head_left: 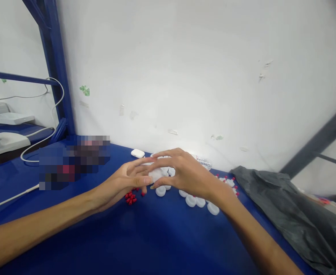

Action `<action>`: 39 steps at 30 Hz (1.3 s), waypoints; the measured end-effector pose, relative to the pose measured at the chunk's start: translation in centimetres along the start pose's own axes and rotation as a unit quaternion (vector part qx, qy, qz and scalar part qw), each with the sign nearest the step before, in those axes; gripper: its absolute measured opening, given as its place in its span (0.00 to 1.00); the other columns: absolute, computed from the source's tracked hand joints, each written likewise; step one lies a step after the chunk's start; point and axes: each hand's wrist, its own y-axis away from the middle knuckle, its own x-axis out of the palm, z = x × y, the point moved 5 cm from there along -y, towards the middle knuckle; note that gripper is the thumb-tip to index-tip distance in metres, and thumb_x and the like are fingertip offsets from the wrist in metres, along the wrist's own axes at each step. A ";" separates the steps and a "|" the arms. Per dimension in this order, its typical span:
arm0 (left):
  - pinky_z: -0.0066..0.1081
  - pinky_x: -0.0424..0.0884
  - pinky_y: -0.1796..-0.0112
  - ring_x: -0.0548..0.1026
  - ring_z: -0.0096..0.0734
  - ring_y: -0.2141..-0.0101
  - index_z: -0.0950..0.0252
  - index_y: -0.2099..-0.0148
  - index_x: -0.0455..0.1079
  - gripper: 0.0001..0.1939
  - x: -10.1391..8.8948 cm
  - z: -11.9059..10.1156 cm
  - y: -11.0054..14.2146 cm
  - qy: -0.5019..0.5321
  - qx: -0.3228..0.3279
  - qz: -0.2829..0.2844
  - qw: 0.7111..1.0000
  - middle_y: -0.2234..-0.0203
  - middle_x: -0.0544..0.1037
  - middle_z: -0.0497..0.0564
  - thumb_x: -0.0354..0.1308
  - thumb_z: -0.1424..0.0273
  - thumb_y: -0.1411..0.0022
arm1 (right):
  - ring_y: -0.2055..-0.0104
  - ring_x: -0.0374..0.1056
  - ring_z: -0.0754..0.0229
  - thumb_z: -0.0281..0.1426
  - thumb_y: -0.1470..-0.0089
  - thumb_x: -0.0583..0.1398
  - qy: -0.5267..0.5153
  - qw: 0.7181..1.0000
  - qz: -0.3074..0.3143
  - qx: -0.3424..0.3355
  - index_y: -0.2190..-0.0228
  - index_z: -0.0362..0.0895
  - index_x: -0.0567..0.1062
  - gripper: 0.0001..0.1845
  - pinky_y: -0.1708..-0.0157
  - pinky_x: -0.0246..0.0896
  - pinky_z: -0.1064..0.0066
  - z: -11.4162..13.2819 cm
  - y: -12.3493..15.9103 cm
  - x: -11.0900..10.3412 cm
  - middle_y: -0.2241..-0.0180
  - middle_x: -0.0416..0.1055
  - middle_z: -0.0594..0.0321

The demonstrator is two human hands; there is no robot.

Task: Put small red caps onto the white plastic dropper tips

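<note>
Over the blue table, my left hand (130, 177) and my right hand (182, 172) meet around a white round plastic piece (155, 175). The left thumb presses on its near side. Fingers of the right hand curve around it from the other side and partly cover it. Beneath and beside the left hand lies a small pile of red caps (130, 198). More white round plastic pieces (160, 191) are scattered behind and below the hands. To the right, near my right wrist, several white pieces with red tips (230, 182) lie together.
A white earbud case (137, 153) lies near the wall. Something in clear plastic (204, 163) sits behind the right hand. Dark grey cloth (282, 206) covers the table's right edge. On the left are a blurred-out patch (79, 160), a white cable (10, 198) and a blue metal post (59, 65).
</note>
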 end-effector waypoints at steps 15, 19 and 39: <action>0.25 0.73 0.69 0.77 0.29 0.67 0.64 0.53 0.88 0.23 0.2 -0.3 -0.1 -0.004 -0.018 0.020 1.000 0.69 0.84 0.48 0.82 0.53 0.43 | 0.55 0.82 0.56 0.29 0.30 0.72 -0.057 0.992 -0.045 -0.108 0.56 0.49 0.83 0.04 0.46 0.72 0.62 0.6 0.0 2.2 0.58 0.87 0.67; 0.32 0.79 0.64 0.85 0.41 0.61 0.65 0.41 0.84 0.34 0.0 -0.2 -0.2 -0.018 -0.003 0.011 1.000 0.60 0.89 0.56 0.77 0.46 0.39 | 0.53 0.83 0.56 0.30 0.28 0.69 -0.085 0.988 -0.074 -0.102 0.58 0.50 0.83 0.02 0.45 0.73 0.62 -0.1 -0.2 1.5 0.55 0.88 0.66; 0.48 0.72 0.52 0.79 0.51 0.53 0.63 0.54 0.83 0.05 0.9 1.5 1.0 -0.657 0.164 0.032 0.735 0.57 0.87 0.56 0.66 0.73 0.29 | 0.55 0.81 0.52 0.20 0.35 0.67 0.148 0.962 -0.025 0.229 0.63 0.47 0.88 0.11 0.56 0.68 0.65 -14.4 -3.0 4.0 0.58 0.89 0.56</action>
